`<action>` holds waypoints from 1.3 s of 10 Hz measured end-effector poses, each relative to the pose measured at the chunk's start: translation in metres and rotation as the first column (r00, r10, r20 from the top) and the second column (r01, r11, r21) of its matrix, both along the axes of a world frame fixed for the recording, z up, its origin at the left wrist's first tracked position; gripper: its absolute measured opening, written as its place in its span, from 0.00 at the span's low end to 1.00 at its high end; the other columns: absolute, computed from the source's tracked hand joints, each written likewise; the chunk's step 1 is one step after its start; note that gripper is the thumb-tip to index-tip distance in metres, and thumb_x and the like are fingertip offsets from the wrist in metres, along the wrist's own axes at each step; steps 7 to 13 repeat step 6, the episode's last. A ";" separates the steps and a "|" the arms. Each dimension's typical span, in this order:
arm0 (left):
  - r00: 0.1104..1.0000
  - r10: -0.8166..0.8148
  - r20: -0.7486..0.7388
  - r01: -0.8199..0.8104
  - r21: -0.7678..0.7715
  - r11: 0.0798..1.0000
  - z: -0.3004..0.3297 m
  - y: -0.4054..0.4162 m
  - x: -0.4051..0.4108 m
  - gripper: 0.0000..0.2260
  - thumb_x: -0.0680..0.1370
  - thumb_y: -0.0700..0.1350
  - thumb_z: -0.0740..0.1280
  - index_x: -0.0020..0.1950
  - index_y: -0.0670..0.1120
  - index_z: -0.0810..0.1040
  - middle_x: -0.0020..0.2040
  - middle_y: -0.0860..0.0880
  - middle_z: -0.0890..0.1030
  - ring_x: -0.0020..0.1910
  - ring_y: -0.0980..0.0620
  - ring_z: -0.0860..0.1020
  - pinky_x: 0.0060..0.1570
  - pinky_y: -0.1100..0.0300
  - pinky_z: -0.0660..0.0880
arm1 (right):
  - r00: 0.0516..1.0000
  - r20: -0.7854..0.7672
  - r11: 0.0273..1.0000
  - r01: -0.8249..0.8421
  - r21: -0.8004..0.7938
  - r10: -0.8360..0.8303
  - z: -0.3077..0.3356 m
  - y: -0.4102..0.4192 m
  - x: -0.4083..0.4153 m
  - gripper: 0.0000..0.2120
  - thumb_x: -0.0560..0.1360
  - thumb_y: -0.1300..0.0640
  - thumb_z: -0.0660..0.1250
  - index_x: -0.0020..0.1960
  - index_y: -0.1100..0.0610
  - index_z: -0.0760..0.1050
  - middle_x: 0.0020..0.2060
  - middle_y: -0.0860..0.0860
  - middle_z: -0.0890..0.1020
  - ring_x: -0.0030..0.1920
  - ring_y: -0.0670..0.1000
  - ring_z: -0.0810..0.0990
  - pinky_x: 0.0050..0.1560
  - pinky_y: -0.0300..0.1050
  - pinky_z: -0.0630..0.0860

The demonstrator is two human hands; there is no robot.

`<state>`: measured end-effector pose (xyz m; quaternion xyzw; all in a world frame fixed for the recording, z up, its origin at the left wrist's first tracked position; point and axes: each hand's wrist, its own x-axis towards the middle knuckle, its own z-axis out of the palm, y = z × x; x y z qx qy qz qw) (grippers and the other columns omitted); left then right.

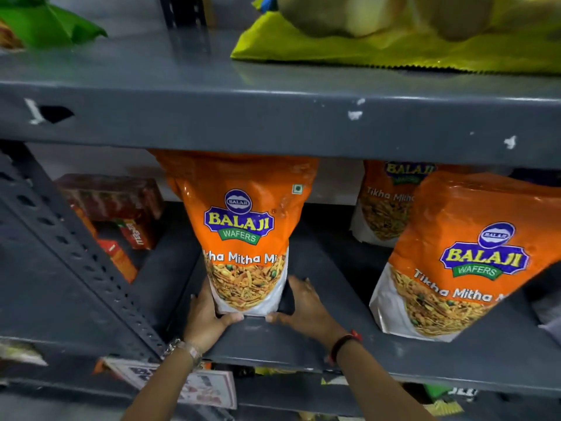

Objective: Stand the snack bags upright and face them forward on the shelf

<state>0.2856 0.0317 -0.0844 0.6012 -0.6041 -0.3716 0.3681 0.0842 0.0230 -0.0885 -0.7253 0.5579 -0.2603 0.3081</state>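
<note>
**Inspector:** State of the hands?

**Assistant:** Both are clamped on the centre bag (243, 226). The left hand (206, 314) grips its lower left corner, thumb hooked under the bottom edge. The right hand (306, 305) presses against the lower right corner, thumb also at the bottom edge, fingers spread along the side.

**Inspector:** Position of that bag?

**Assistant:** Upright between the two hands, base on the shelf (303, 344), label facing forward. The top sits behind the front lip of the upper shelf (273, 117).

**Inspector:** Other bags?

**Assistant:** A second bag (467, 262) stands to the right of the right hand, well apart from it, tilted with its top leaning right, label forward. A third bag (388, 205) stands behind that one, farther back on the shelf, partly covered by it.

**Inspector:** Left of the left hand?

**Assistant:** Red boxes (112, 199) at the back of the shelf, beyond a perforated upright (76, 247). Their print is too blurred to read.

**Inspector:** Above the hands?

**Assistant:** On the upper shelf, a yellow-green bag (394, 50) lies flat on the right, and a green bag (45, 22) shows at the left corner.

**Inspector:** Wrists?

**Assistant:** A metal band (185, 349) on the left, a dark band (344, 343) on the right.
</note>
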 end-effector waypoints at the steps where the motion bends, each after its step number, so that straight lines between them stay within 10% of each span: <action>1: 0.999 0.006 0.040 -0.007 0.018 1.000 -0.002 0.005 0.001 0.48 0.53 0.60 0.67 0.70 0.48 0.55 0.68 0.45 0.68 0.67 0.43 0.66 0.65 0.49 0.64 | 1.000 0.006 1.000 -0.006 -0.002 0.006 0.003 0.005 -0.001 0.37 0.61 0.41 0.70 0.65 0.55 0.63 0.63 0.53 0.74 0.64 0.53 0.69 0.70 0.49 0.51; 4: 0.993 0.023 0.114 -0.029 0.049 0.998 -0.008 0.006 0.004 0.49 0.53 0.63 0.65 0.71 0.48 0.54 0.69 0.45 0.68 0.69 0.40 0.62 0.72 0.42 0.51 | 1.000 0.026 0.999 0.004 0.038 -0.005 0.006 0.009 0.000 0.39 0.60 0.42 0.70 0.66 0.53 0.62 0.65 0.51 0.72 0.67 0.52 0.67 0.73 0.52 0.46; 6: 0.998 0.044 0.046 -0.042 -0.043 0.998 -0.006 0.014 0.001 0.48 0.63 0.55 0.71 0.69 0.56 0.39 0.74 0.47 0.55 0.73 0.45 0.54 0.70 0.48 0.54 | 0.978 0.208 0.999 0.008 0.051 -0.019 0.007 0.012 -0.001 0.41 0.60 0.43 0.74 0.68 0.48 0.60 0.67 0.48 0.70 0.67 0.49 0.66 0.72 0.53 0.60; 13: 0.998 0.044 0.046 -0.042 -0.043 0.998 -0.006 0.014 0.001 0.48 0.63 0.55 0.71 0.69 0.56 0.39 0.74 0.47 0.55 0.73 0.45 0.54 0.70 0.48 0.54 | 0.978 0.208 0.999 0.008 0.051 -0.019 0.007 0.012 -0.001 0.41 0.60 0.43 0.74 0.68 0.48 0.60 0.67 0.48 0.70 0.67 0.49 0.66 0.72 0.53 0.60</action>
